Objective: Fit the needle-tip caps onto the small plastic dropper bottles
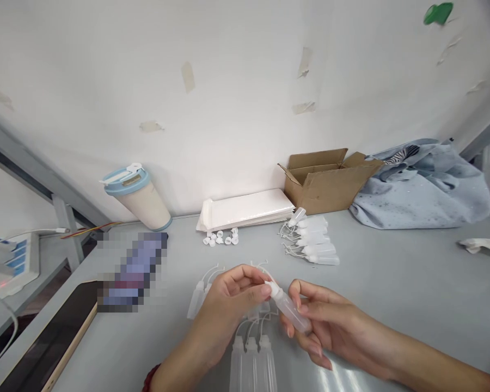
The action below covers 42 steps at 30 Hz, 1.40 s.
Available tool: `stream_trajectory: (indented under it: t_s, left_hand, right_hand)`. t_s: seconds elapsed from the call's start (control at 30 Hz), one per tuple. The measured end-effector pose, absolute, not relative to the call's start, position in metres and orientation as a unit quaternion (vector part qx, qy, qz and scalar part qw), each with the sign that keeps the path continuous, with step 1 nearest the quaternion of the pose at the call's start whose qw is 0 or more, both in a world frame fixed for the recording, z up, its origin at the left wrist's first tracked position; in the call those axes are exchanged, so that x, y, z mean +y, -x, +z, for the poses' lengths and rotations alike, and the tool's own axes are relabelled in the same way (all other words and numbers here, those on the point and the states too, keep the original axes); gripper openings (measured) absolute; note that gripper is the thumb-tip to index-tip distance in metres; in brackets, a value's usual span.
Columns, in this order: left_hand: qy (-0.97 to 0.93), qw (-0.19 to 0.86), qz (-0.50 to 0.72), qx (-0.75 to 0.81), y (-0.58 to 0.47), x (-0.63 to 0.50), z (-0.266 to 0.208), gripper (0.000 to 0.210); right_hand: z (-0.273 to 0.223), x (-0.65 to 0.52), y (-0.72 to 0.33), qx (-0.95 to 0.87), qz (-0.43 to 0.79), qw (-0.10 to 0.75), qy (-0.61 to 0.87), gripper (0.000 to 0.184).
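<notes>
Between the fingers of my right hand point(326, 321) is a small translucent plastic squeeze bottle point(292, 311), tilted with its neck up and to the left. My left hand point(232, 305) pinches at the white cap point(274, 287) on that bottle's neck; its fingertips partly hide the cap. Below the hands, several similar bottles point(252, 365) stand side by side, thin tethers curling up from their tops. More bottles point(196, 299) lie behind my left hand, partly covered by it. Another group of bottles point(316, 239) lies farther back on the right.
Loose white caps point(220, 238) lie before a stack of white padded sleeves point(249, 209). Behind stand an open cardboard box point(330, 185), a grey-blue cloth bag point(420, 188) and a tumbler point(145, 201). A phone point(51, 337) and power strip point(14, 261) are at left.
</notes>
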State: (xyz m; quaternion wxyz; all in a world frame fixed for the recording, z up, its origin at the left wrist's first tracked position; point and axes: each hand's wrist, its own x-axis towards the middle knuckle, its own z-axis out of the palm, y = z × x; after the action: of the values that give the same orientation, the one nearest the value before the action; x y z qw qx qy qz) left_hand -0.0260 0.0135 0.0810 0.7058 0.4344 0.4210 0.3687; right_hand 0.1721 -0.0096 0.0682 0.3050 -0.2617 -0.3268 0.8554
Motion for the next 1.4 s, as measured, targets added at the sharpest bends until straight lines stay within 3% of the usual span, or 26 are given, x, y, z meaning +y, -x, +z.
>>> stream_trajectory:
  t_s: [1.13, 1.3, 1.4]
  left_hand:
    - [-0.489, 0.674, 0.346, 0.433, 0.022, 0.013, 0.084, 0.015]
    - [-0.498, 0.669, 0.343, 0.433, 0.023, 0.011, 0.084, 0.014]
    - [-0.510, 0.674, 0.333, 0.417, 0.025, 0.009, 0.078, 0.014]
  right_hand:
    - [0.070, -0.008, -0.172, -0.326, 0.850, 0.308, 0.275, 0.017]
    - [0.065, -0.010, -0.170, -0.444, 0.782, 0.316, 0.303, 0.036]
    - [0.061, -0.015, -0.169, -0.527, 0.688, 0.324, 0.380, 0.033]
